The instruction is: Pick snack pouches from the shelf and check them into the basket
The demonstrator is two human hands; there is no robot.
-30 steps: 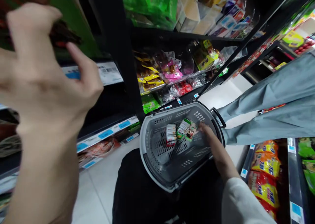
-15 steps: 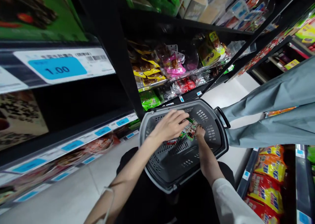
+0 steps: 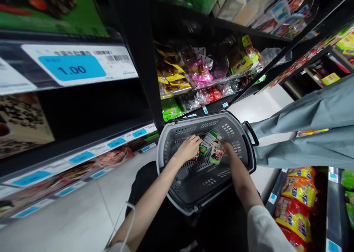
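A grey shopping basket [image 3: 177,134] with black handles rests on my lap, low in the middle of the view. Both my hands are inside it. My left hand [image 3: 188,147] is curled, fingers closed on a small green-and-white snack packet [image 3: 208,141]. A red-and-white packet lies partly hidden under this hand. My right hand [image 3: 227,147] pinches another small packet [image 3: 216,153] with a red and green print, held upright beside the first one.
Black store shelves rise on the left and ahead, with a blue 1.00 price tag [image 3: 72,65] and bagged snacks [image 3: 199,73]. Another person's grey trouser leg [image 3: 309,126] stands to the right. Yellow-and-red packs [image 3: 297,204] fill a low shelf at right.
My left hand came down from the upper shelf into the basket and closed on the packets. My right hand has lifted one packet upright.
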